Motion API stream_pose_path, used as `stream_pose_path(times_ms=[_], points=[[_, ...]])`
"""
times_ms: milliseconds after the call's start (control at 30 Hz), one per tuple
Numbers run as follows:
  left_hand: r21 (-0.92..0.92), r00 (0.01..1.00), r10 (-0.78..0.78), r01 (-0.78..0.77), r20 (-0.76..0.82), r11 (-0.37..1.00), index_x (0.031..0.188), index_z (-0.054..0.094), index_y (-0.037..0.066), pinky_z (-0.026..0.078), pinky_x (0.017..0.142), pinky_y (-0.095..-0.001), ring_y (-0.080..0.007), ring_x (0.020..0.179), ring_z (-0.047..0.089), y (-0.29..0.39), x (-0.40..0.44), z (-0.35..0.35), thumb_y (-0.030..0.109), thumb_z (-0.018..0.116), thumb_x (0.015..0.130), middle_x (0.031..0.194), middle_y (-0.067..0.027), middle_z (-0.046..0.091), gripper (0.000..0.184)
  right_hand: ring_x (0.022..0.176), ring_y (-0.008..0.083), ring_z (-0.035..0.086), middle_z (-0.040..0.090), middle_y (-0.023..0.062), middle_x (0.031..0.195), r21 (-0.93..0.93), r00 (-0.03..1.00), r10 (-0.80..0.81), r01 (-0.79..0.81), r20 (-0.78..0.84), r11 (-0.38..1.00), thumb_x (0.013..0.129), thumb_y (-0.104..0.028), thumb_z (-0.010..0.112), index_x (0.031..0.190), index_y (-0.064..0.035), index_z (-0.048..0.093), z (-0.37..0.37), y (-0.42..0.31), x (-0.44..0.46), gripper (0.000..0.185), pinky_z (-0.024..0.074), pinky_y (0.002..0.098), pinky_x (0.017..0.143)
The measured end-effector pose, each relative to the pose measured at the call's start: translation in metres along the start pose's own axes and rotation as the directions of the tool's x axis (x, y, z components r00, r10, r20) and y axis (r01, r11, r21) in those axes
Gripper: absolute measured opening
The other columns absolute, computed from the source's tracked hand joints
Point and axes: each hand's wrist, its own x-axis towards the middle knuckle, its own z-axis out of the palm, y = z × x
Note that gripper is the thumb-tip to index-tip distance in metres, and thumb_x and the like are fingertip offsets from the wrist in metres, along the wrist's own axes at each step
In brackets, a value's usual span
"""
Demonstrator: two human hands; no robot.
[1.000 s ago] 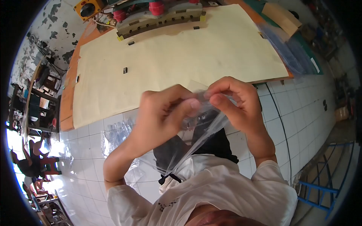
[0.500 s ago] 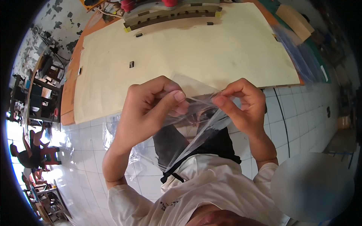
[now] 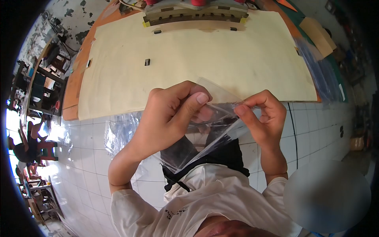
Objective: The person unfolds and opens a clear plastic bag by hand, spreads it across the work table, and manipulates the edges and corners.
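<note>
A piece of clear plastic film [image 3: 209, 136] hangs between my hands, in front of my lap. Whether it is a single sheet or a bag, I cannot tell. My left hand [image 3: 171, 108] pinches it between thumb and curled fingers. At the film's right edge, my right hand [image 3: 266, 118] grips it between thumb and forefinger. One thin corner of the film sticks up past my fingers, over the near edge of the cream table covering [image 3: 189, 55].
At the table's far edge stands a machine with a long metal bar [image 3: 195, 17]. More crumpled clear plastic [image 3: 120, 132] lies beyond my left forearm. A cardboard box [image 3: 318, 35] and bluish plastic sheets [image 3: 316, 71] lie at right. Another person [image 3: 25, 146] sits far left.
Both hands and the film have shifted slightly right in the view, and the film is spread a little flatter. The table appears lower and further right as the camera moved. Both grips stay closed.
</note>
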Motion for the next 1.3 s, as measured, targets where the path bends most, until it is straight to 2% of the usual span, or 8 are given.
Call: stream_pose_path(times_ms=[433, 733, 833, 867, 900, 1133, 1200, 1300], points=[[-0.019, 0.997, 0.058, -0.057, 0.042, 0.998, 0.095, 0.062, -0.008, 0.056, 0.066, -0.0262, -0.0152, 0.072, 0.07, 0.001, -0.005, -0.001, 0.013, 0.052, 0.1, 0.074, -0.0122, 0.07, 0.024, 0.067, 0.0083, 0.061, 0.067, 0.0036, 0.07, -0.071, 0.999, -0.035, 0.037, 0.03, 0.997, 0.079, -0.008, 0.077, 0.077, -0.0019, 0.063, -0.005, -0.009, -0.002, 0.016, 0.0477, 0.0231, 0.066], [-0.059, 0.995, 0.083, -0.079, 0.058, 0.995, 0.095, 0.062, -0.008, 0.054, 0.065, -0.0248, -0.011, 0.067, 0.065, 0.005, -0.009, -0.001, 0.012, 0.051, 0.1, 0.071, -0.01, 0.068, 0.023, 0.068, 0.0078, 0.059, 0.066, 0.0034, 0.072, -0.037, 1.0, 0.02, -0.02, 0.008, 0.999, 0.078, -0.008, 0.078, 0.077, -0.0015, 0.063, -0.004, -0.017, -0.006, 0.016, 0.0468, 0.0224, 0.068], [-0.08, 0.993, 0.099, -0.093, 0.067, 0.992, 0.094, 0.062, -0.008, 0.054, 0.066, -0.0247, -0.0107, 0.067, 0.065, 0.008, -0.01, -0.003, 0.012, 0.051, 0.1, 0.071, -0.0094, 0.067, 0.023, 0.069, 0.0077, 0.059, 0.065, 0.0028, 0.071, 0.008, 1.0, 0.013, -0.013, -0.008, 1.0, 0.079, -0.008, 0.077, 0.077, -0.0013, 0.063, -0.003, -0.019, -0.008, 0.016, 0.0469, 0.0225, 0.069], [-0.061, 0.992, 0.079, -0.073, 0.101, 0.995, 0.095, 0.06, -0.008, 0.055, 0.069, -0.0256, -0.0132, 0.073, 0.067, 0.011, -0.01, -0.004, 0.011, 0.049, 0.101, 0.076, -0.0107, 0.068, 0.023, 0.069, 0.0077, 0.059, 0.065, 0.0028, 0.071, 0.009, 1.0, 0.012, -0.012, -0.004, 1.0, 0.079, -0.008, 0.077, 0.077, -0.0013, 0.063, -0.004, -0.02, -0.008, 0.016, 0.0469, 0.0225, 0.069], [-0.041, 0.989, 0.06, -0.055, 0.136, 0.998, 0.096, 0.059, -0.009, 0.056, 0.072, -0.0266, -0.0157, 0.078, 0.069, 0.012, -0.01, -0.005, 0.011, 0.047, 0.102, 0.082, -0.012, 0.068, 0.024, 0.07, 0.0079, 0.06, 0.065, 0.003, 0.072, 0.006, 1.0, 0.029, -0.029, 0.001, 1.0, 0.079, -0.008, 0.077, 0.078, -0.0011, 0.062, -0.005, -0.021, -0.009, 0.016, 0.0471, 0.0227, 0.07], [-0.114, 0.992, 0.022, -0.008, 0.123, 0.993, 0.097, 0.059, -0.009, 0.056, 0.072, -0.0266, -0.0151, 0.078, 0.069, 0.012, -0.013, -0.002, 0.014, 0.048, 0.102, 0.082, -0.0124, 0.069, 0.026, 0.075, 0.0082, 0.062, 0.066, 0.0051, 0.079, 0.07, 0.999, 0.041, -0.04, -0.021, 0.997, 0.079, -0.004, 0.076, 0.091, -0.0001, 0.059, -0.002, -0.027, -0.009, 0.021, 0.0482, 0.0227, 0.072], [-0.152, 0.997, 0.019, -0.007, 0.079, 0.988, 0.096, 0.062, -0.009, 0.056, 0.068, -0.0256, -0.0123, 0.071, 0.066, 0.011, -0.013, 0.0, 0.014, 0.051, 0.101, 0.075, -0.0098, 0.068, 0.026, 0.075, 0.0081, 0.062, 0.066, 0.0051, 0.08, 0.063, 0.999, 0.042, -0.041, -0.012, 0.997, 0.079, -0.004, 0.076, 0.093, 0.0002, 0.059, -0.003, -0.026, -0.009, 0.022, 0.0483, 0.0225, 0.073], [-0.126, 0.996, 0.04, -0.03, 0.078, 0.992, 0.096, 0.062, -0.009, 0.056, 0.069, -0.0258, -0.0131, 0.072, 0.067, 0.009, -0.013, 0.0, 0.014, 0.051, 0.101, 0.075, -0.0105, 0.068, 0.026, 0.075, 0.0082, 0.062, 0.066, 0.0055, 0.08, 0.036, 0.999, 0.038, -0.039, 0.012, 0.999, 0.079, -0.003, 0.077, 0.095, 0.0007, 0.059, -0.004, -0.026, -0.008, 0.024, 0.0487, 0.0225, 0.074]])
